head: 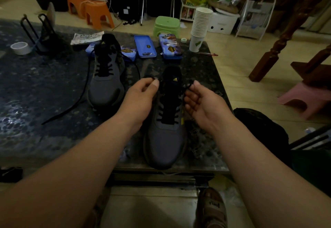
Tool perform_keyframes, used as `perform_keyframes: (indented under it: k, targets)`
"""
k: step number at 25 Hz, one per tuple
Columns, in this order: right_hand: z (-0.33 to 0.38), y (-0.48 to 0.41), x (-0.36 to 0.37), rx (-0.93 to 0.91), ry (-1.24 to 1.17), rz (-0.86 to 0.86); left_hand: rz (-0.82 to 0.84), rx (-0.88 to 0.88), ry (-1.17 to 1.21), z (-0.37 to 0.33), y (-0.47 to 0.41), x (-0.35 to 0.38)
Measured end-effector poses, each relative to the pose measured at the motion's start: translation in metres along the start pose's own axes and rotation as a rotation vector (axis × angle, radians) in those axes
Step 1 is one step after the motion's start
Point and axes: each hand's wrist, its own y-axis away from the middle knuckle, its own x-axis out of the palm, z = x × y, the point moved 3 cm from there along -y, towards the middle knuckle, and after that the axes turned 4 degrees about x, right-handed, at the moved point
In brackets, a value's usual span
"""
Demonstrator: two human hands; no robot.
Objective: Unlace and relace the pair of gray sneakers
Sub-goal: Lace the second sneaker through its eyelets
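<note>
Two gray sneakers with black laces stand on the dark marble table (44, 87). The near sneaker (165, 138) sits at the table's front edge, toe toward me, laced up to the top eyelets. My left hand (139, 98) pinches one black lace end at the shoe's left side. On the shoe's right side my right hand (202, 102) pinches the other lace end between thumb and fingers. The far sneaker (106, 84) stands to the left, its loose lace (71, 105) trailing across the table.
Blue tins (145, 46) lie behind the shoes, beside a tall stack of paper cups (200, 27). A tape roll (19, 48) and a dark wire stand (43, 34) sit at the far left. Plastic stools stand on the floor beyond. My sandalled foot (211, 208) is below the table.
</note>
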Motion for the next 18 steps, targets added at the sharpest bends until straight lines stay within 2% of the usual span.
perform_keyframes:
  k: [3, 11, 16, 18]
  targets:
    - [0.004, -0.005, 0.008, 0.036, -0.053, -0.011, -0.085, 0.047, 0.107, -0.007, -0.006, 0.002]
    - [0.005, -0.010, 0.002, -0.073, -0.053, -0.022, -0.120, 0.078, 0.148, -0.013, -0.009, 0.000]
    - [0.016, -0.005, 0.007, -0.298, 0.015, -0.027, -0.106, 0.118, 0.079, -0.018, -0.004, -0.001]
    - [0.015, -0.003, 0.009, -0.321, 0.039, -0.001, -0.106, 0.134, 0.032, -0.018, -0.003, -0.002]
